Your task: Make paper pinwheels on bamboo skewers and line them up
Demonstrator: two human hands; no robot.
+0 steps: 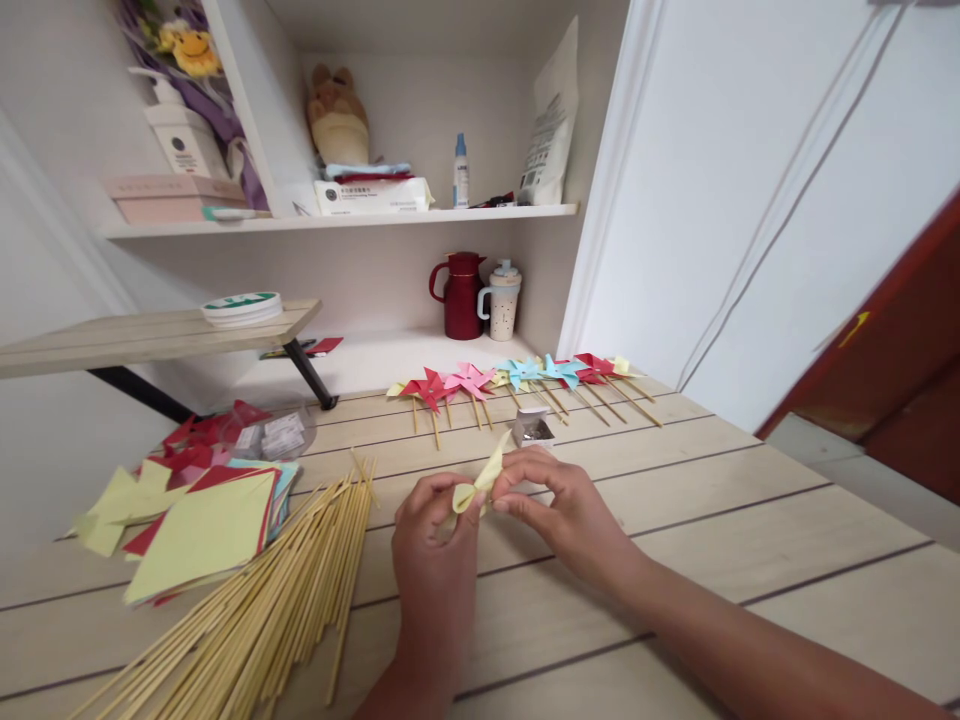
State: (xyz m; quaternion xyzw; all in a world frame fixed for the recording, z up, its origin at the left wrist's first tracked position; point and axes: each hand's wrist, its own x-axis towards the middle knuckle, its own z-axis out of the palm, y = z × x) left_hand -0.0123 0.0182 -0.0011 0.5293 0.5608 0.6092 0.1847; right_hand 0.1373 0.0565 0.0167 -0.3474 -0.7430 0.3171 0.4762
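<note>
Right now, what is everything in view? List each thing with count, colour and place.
folded paper: one, pale yellow, pinched between both hands
sticks: a large bundle, tan, table left
paper squares: a stack, yellow and red, far left
pinwheels: a row, count unclear, red, pink, blue, yellow, table's far edge
small box: one, white, open, behind the hands
jug: one, dark red, lower shelf
cup: one, speckled cream, beside the jug
plush toy: one, brown, upper shelf
left hand: holds the paper
right hand: holds the paper

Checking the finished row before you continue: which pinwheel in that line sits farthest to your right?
The pale yellow pinwheel at the row's right end, next to a red one; the blue and pink ones lie further left.
</note>
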